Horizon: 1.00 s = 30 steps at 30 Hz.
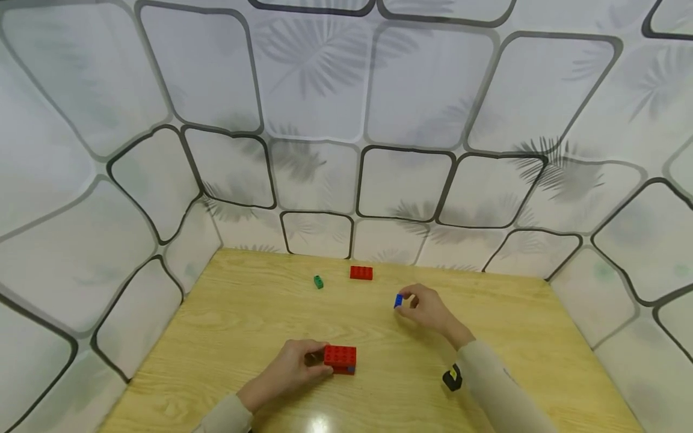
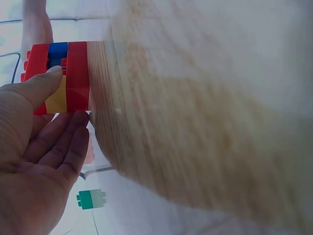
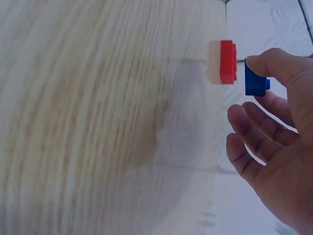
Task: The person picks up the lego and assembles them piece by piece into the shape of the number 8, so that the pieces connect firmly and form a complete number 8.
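My left hand (image 1: 289,370) grips a small stack of toy bricks (image 1: 340,356) that stands on the table. The left wrist view shows red bricks (image 2: 78,78) on either side of a blue brick (image 2: 58,50) and a yellow brick (image 2: 56,98), with the thumb lying across the layer between. Between thumb and forefinger, my right hand (image 1: 429,309) pinches a small blue brick (image 3: 255,81), and its other fingers are loosely bent. In the right wrist view the blue brick is apart from the table surface. Behind it lies a loose red brick (image 1: 361,273).
A small green brick (image 1: 318,281) lies left of the loose red brick, toward the back of the wooden table (image 1: 260,300). Patterned white walls (image 1: 319,180) enclose the table's back and sides. A black object with a yellow mark (image 1: 452,378) shows by the right sleeve.
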Available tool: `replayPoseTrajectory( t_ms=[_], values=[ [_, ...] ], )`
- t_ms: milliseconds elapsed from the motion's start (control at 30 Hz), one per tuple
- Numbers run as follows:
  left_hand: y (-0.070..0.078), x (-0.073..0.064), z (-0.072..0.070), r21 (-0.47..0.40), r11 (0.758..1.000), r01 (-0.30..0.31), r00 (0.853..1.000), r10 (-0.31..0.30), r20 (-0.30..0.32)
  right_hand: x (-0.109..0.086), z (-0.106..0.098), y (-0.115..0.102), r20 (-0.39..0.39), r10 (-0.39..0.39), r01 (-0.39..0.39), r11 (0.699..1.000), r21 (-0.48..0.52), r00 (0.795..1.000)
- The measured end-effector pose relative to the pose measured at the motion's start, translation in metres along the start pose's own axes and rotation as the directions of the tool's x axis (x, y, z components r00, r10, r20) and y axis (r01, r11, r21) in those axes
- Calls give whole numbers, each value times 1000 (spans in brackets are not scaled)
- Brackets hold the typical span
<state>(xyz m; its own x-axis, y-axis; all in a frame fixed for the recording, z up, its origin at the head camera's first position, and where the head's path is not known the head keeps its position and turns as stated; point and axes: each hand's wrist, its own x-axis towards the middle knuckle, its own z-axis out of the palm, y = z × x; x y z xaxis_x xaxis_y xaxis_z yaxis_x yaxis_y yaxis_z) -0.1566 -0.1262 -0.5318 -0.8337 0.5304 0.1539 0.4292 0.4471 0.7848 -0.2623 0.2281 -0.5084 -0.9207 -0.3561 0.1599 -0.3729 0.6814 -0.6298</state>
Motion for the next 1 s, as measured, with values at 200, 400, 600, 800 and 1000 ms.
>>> replayPoseTrajectory(
  t_ms=[200, 400, 600, 800, 1000],
  values=[
    [1, 1, -1, 18, 1000, 5, 1000, -5, 0, -9, 4, -20, 12, -71, 71, 997, 21, 997],
    [2, 1, -2, 17, 1000, 14, 1000, -14, -1, -18, 6, -45, 9, -168, 168, 985, 27, 986],
    [2, 1, -3, 20, 1000, 15, 1000, -15, -3, -24, 7, -67, 41, -211, 208, 976, 57, 977],
    [2, 0, -3, 24, 1000, 20, 1000, -20, 1, -30, 11, -80, 64, -247, 243, 968, 64, 967],
    [2, 0, -3, 35, 999, 25, 1000, -25, -1, -36, 18, -89, 76, -259, 254, 965, 68, 963]
  ],
)
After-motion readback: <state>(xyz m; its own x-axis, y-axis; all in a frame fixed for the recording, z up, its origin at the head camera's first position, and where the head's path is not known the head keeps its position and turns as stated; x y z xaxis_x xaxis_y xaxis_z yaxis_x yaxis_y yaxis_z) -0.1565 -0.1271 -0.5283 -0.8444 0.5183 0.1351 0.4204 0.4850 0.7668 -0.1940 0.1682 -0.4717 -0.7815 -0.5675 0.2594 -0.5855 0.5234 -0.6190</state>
